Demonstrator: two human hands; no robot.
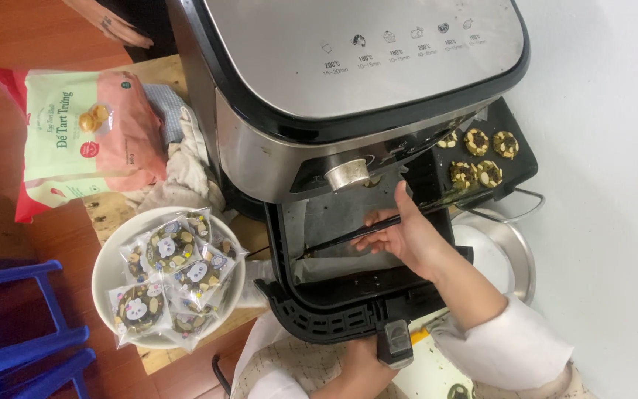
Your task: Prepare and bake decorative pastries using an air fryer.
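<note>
Nearest the camera, the left hand (363, 362) grips the handle of the pulled-out air fryer basket (319, 314); above it, the right hand (407, 236) pinches black chopsticks (378, 225) between fingers, tips resting on the basket's parchment liner (334, 214). Beyond, cookies (481, 155) sit on a dark tray (526, 159).

Head camera looks steeply down; close range.

The right hand (406, 235) reaches forward from the near right, its wrist bent and its forearm in a white sleeve. Its fingers are curled closed and the thumb points up. The left hand (363, 362) is low near the bottom edge, fingers wrapped closed.
</note>
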